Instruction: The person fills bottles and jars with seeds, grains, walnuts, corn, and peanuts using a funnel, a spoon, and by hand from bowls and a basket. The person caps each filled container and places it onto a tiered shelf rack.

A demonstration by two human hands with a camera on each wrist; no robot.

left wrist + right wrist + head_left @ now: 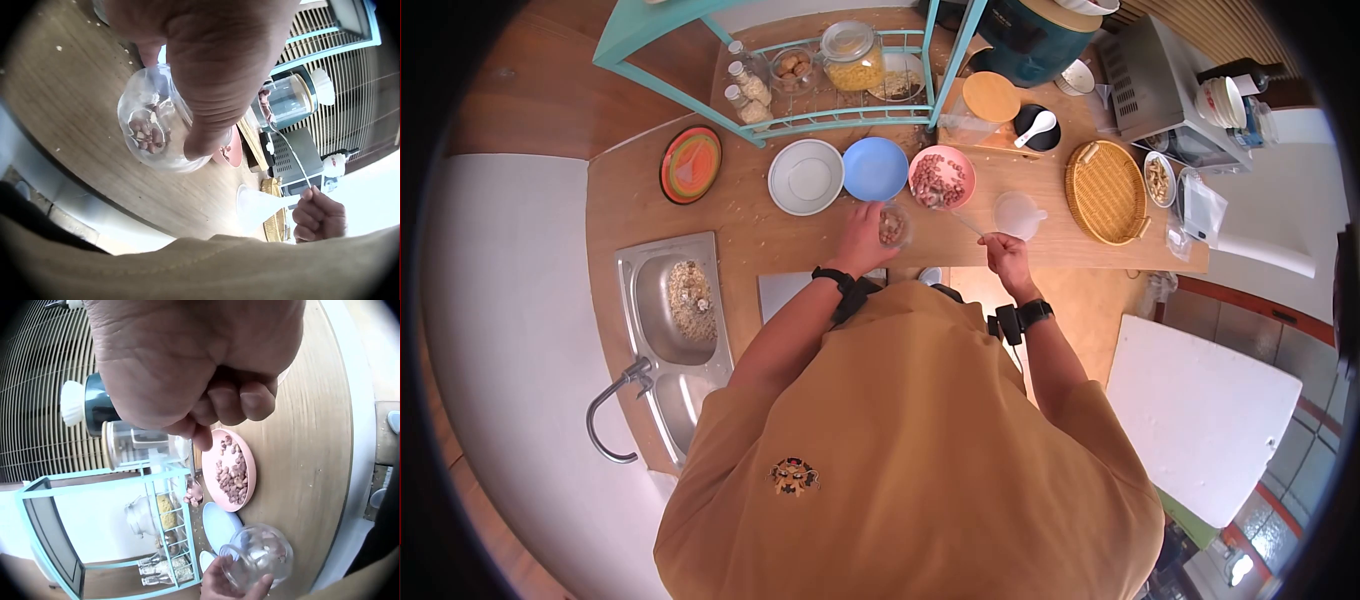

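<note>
My left hand (862, 240) grips a clear round jar (140, 125) by its mouth, fingers and thumb around the rim. A small heap of reddish peanuts (150, 137) lies inside. My right hand (1007, 258) pinches the thin end of a long-handled metal spoon (292, 152). The spoon's head carries peanuts (194, 492) and appears just over the pink bowl (968, 180) in the head view. More peanuts (232, 478) lie in that bowl, to the right of the jar. A translucent funnel (1018, 215) sits beside my right hand.
Blue bowl (875, 168) and white bowl (805, 177) stand left of the pink one. A turquoise rack (840, 122) with jars rises behind. The wicker tray (1105, 190) lies right, the steel sink (640, 300) left. Crumbs dot the wooden counter (750, 225).
</note>
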